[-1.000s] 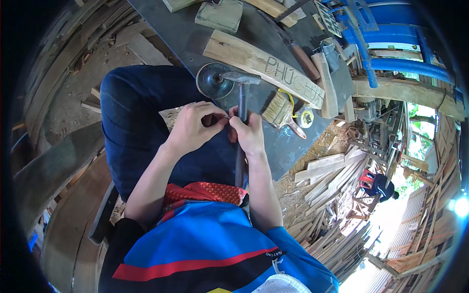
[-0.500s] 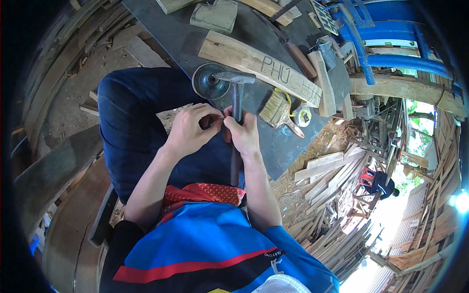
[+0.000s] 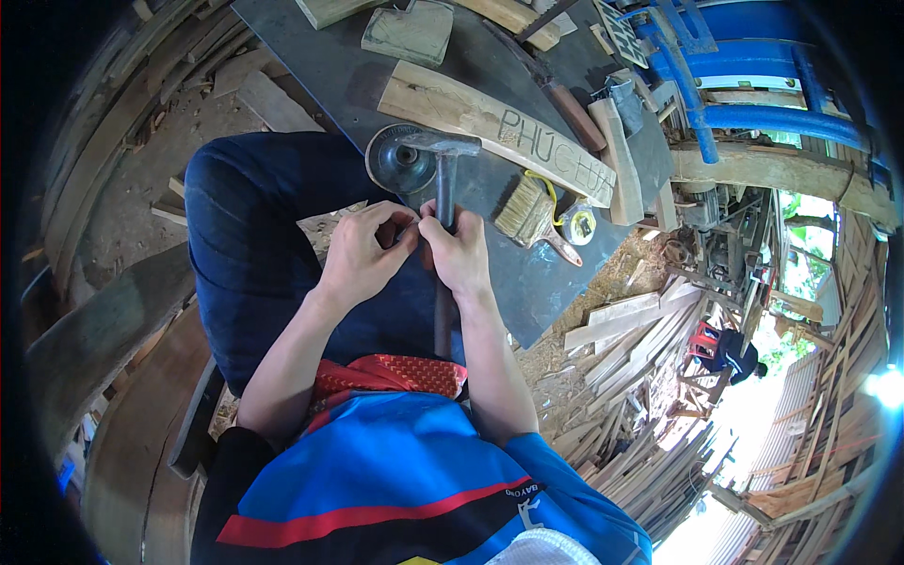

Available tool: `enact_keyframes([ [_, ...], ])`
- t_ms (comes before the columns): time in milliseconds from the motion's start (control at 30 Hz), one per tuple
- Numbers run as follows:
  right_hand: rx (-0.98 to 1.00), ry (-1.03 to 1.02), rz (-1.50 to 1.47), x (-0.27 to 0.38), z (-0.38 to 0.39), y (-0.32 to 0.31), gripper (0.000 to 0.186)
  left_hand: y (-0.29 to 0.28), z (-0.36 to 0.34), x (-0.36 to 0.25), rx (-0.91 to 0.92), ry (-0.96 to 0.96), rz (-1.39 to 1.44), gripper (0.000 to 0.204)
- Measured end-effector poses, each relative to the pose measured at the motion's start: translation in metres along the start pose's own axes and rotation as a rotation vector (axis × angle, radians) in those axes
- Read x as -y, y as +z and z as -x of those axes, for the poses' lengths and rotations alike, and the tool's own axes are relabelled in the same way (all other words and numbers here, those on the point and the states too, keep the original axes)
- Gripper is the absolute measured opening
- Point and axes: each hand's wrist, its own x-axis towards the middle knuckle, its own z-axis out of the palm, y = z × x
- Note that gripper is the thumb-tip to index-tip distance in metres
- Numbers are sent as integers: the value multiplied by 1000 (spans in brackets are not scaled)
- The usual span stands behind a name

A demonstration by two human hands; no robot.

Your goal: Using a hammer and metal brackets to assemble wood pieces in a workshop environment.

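Observation:
My right hand (image 3: pixel 456 252) is closed round the handle of a hammer (image 3: pixel 446 188), its metal head up over the table side and the handle's end down toward my lap. Close beside it, my left hand (image 3: pixel 363 247) is pinched, thumb against fingers; whatever sits between the fingertips is too small to make out. The fingertips of both hands nearly meet above my thigh. Just beyond them, partly behind the hammer head, lies a black round dish-like disc (image 3: pixel 384 169) with a raised hub.
On the dark tabletop (image 3: pixel 527 301) are a carved wooden plank (image 3: pixel 452 108), a wide paintbrush (image 3: pixel 527 212), a tape roll (image 3: pixel 579 224), a saw with a wooden handle (image 3: pixel 576 115) and a wood block (image 3: pixel 410 33). Timber piles (image 3: pixel 650 330) lie to the right; a person (image 3: pixel 734 353) sits far off.
The hammer and both hands have shifted slightly left, and my fingertips have come a little apart. The view has moved slightly; the things on the table stay in place.

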Motion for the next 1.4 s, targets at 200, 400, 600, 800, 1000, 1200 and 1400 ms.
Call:
enact_keyframes([
  [200,-16,-3,8,0,-1,0,13,-4,-2,-5,26,-54,110,16],
  [400,8,12,-7,-7,-1,-6,14,-5,-3,-7,159,-193,188,17],
  [600,-42,66,58,-4,10,-38,33,5,-10,12,166,-249,345,22],
  [800,-99,-4,173,-9,43,-81,40,24,-13,10,87,-434,383,30],
  [1000,-42,-159,582,-20,62,-79,34,30,-7,10,-65,-272,55,29],
  [1200,-74,-166,560,-27,65,-64,34,30,-6,6,-116,-230,-97,26],
  [1400,-70,-224,634,-16,60,-59,34,27,-4,8,-90,-245,-61,28],
])
